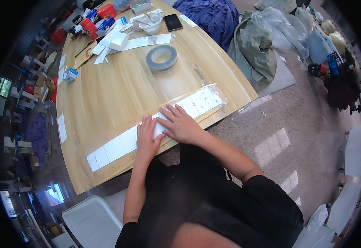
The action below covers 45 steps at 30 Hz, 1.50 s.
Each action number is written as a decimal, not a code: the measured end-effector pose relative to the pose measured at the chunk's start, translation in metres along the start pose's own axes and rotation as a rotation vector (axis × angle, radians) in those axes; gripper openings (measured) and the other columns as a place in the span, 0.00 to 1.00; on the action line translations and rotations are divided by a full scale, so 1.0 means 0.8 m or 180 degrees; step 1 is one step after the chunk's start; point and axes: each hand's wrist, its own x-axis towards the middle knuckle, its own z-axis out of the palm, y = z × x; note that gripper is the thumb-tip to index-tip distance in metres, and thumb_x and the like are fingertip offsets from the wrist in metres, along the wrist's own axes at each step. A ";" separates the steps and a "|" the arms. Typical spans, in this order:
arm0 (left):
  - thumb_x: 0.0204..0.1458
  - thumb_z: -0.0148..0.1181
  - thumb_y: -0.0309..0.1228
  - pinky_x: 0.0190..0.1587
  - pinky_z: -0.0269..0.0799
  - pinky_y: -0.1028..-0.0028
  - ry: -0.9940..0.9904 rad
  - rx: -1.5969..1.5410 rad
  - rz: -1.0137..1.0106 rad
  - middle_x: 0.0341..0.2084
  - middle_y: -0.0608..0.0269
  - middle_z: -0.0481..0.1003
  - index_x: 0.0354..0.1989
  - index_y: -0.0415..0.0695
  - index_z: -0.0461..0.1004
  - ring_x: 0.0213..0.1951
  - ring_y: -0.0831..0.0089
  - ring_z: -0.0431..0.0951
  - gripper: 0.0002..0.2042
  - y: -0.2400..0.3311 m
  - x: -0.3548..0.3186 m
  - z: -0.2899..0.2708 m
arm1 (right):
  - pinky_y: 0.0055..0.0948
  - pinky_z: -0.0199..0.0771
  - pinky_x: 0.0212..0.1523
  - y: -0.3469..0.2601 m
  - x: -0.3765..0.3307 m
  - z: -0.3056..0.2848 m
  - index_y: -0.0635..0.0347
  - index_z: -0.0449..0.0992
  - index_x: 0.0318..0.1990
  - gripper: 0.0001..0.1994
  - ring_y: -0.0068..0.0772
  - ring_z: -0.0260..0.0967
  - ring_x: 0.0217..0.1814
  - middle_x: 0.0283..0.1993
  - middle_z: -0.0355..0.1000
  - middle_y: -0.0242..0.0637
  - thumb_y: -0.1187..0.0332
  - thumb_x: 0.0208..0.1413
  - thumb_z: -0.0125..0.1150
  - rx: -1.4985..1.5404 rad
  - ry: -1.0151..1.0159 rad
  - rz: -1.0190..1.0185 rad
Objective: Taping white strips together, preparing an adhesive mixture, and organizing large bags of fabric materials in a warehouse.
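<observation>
Two hands flat, left hand (pixel 146 138), right hand (pixel 179 124), fingers spread on one white-card strip (pixel 118 148), one tape roll (pixel 161 58) beyond

Black top (short sleeves), bare forearms

left hand (pixel 147 138) flat, right hand (pixel 181 124) flat, side by side

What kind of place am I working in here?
Probably a small packing or craft workshop: a wooden table holding a big tape roll and paper labels, with stuffed sacks on the floor.
</observation>
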 end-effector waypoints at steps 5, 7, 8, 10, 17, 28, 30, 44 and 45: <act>0.45 0.62 0.33 0.64 0.47 0.54 0.0042 0.0011 -0.0068 0.60 0.51 0.60 0.55 0.40 0.65 0.63 0.53 0.55 0.27 -0.001 0.001 -0.002 | 0.49 0.48 0.65 0.003 0.004 -0.006 0.53 0.65 0.57 0.25 0.50 0.48 0.67 0.62 0.56 0.47 0.59 0.51 0.57 0.0178 -0.0127 -0.0035; 0.43 0.63 0.34 0.64 0.46 0.53 0.0021 -0.0066 -0.0104 0.60 0.51 0.60 0.55 0.39 0.65 0.64 0.54 0.55 0.28 0.000 0.001 0.000 | 0.46 0.50 0.64 0.014 0.008 -0.010 0.54 0.66 0.57 0.25 0.51 0.49 0.67 0.62 0.56 0.48 0.61 0.50 0.60 0.0249 -0.0173 -0.0104; 0.43 0.63 0.34 0.64 0.46 0.53 0.0066 -0.0054 -0.0104 0.60 0.51 0.60 0.55 0.39 0.65 0.64 0.54 0.55 0.28 0.002 0.000 0.000 | 0.44 0.51 0.64 0.022 0.011 -0.016 0.55 0.66 0.56 0.25 0.51 0.50 0.66 0.62 0.56 0.49 0.62 0.49 0.60 0.0715 -0.0223 -0.0064; 0.43 0.63 0.35 0.64 0.46 0.53 0.0075 -0.0038 -0.0147 0.59 0.50 0.60 0.54 0.38 0.66 0.63 0.54 0.55 0.28 0.004 0.001 0.000 | 0.38 0.56 0.62 0.041 0.025 -0.027 0.57 0.67 0.55 0.25 0.50 0.54 0.64 0.62 0.57 0.50 0.66 0.48 0.62 0.1704 -0.0319 0.0419; 0.43 0.63 0.38 0.63 0.48 0.52 0.0183 0.0146 -0.0206 0.58 0.48 0.61 0.52 0.36 0.67 0.62 0.52 0.56 0.28 0.007 0.000 0.003 | 0.38 0.63 0.56 0.103 0.082 -0.094 0.62 0.69 0.50 0.20 0.48 0.62 0.56 0.53 0.66 0.47 0.68 0.48 0.60 0.0133 0.0581 0.0774; 0.42 0.49 0.20 0.62 0.52 0.54 -0.0173 -0.0636 0.0458 0.54 0.51 0.67 0.46 0.40 0.72 0.60 0.52 0.60 0.19 0.022 0.031 0.019 | 0.42 0.59 0.59 0.105 0.041 -0.067 0.62 0.66 0.53 0.24 0.53 0.57 0.59 0.57 0.61 0.52 0.66 0.47 0.61 -0.0512 0.0195 0.0799; 0.44 0.50 0.21 0.61 0.56 0.58 0.0009 -0.1089 0.0268 0.52 0.51 0.69 0.45 0.40 0.72 0.59 0.52 0.62 0.17 0.022 0.046 0.005 | 0.42 0.60 0.58 0.105 0.066 -0.074 0.61 0.66 0.53 0.23 0.53 0.58 0.59 0.57 0.61 0.51 0.66 0.48 0.61 -0.0136 0.0234 0.0597; 0.47 0.54 0.27 0.34 0.66 0.61 0.0782 -0.0395 -0.0512 0.23 0.56 0.74 0.26 0.44 0.73 0.31 0.57 0.73 0.03 -0.102 0.132 -0.020 | 0.38 0.68 0.50 0.044 0.399 0.082 0.63 0.70 0.48 0.17 0.48 0.66 0.50 0.49 0.69 0.45 0.71 0.49 0.58 0.0358 -0.0887 -0.1159; 0.46 0.54 0.28 0.35 0.66 0.63 0.0902 -0.0437 -0.0463 0.22 0.58 0.73 0.24 0.44 0.73 0.30 0.60 0.72 0.03 -0.103 0.131 -0.015 | 0.39 0.68 0.49 0.048 0.436 0.108 0.63 0.71 0.46 0.15 0.47 0.66 0.49 0.47 0.69 0.44 0.70 0.49 0.57 -0.0106 -0.1040 -0.1192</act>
